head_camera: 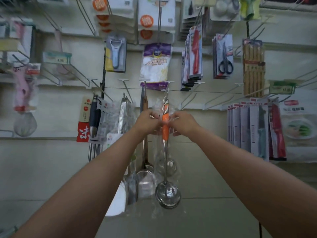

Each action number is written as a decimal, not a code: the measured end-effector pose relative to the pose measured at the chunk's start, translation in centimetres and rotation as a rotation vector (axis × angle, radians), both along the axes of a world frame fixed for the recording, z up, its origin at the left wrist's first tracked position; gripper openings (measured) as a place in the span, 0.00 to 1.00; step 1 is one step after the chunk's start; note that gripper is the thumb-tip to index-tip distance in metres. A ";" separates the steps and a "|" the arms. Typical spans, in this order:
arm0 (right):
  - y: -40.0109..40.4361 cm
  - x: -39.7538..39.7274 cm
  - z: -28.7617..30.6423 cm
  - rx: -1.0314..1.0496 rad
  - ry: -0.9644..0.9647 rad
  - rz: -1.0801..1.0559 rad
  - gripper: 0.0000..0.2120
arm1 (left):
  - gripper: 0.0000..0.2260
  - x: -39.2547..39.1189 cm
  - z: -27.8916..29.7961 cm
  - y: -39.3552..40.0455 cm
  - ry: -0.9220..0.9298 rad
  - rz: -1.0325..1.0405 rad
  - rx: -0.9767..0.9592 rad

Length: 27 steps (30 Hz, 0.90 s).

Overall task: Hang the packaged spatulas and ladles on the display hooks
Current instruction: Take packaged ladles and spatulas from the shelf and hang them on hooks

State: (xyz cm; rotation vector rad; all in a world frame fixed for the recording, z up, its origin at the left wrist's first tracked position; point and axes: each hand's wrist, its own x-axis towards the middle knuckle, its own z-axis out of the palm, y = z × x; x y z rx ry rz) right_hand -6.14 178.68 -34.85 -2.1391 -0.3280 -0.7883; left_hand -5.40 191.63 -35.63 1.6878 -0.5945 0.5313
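I have both hands up at the display wall, on the orange-handled ladle in its clear plastic sleeve. My left hand pinches the wrapper on one side of the handle and my right hand pinches it on the other, fingers closed on the film more than on the handle itself. The ladle hangs upright with its bowl low, and its top loop appears to sit at the tip of a display hook, though the blur keeps me from telling whether it is fully threaded on. Just to its left a wooden-handled spatula already hangs from the neighbouring hook, and further left a wrapped steel utensil hangs too, so I judge a good part of the job done. What remains here, as I see it, is to settle this ladle and let go. Several hooks to the right stand bare, and I cannot see any stock still waiting.
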 end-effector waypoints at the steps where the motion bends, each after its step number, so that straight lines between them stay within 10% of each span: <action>1: 0.0 0.3 0.5 0.006 -0.006 -0.003 0.04 | 0.13 0.2 0.5 0.0 -0.010 0.004 0.005; 19: -0.6 6.5 5.2 0.021 -0.079 -0.132 0.10 | 0.12 7.4 5.8 -1.8 -0.074 0.252 0.121; 27: -0.2 7.3 3.6 0.026 0.001 -0.072 0.12 | 0.17 8.5 4.8 -2.4 -0.287 0.871 0.495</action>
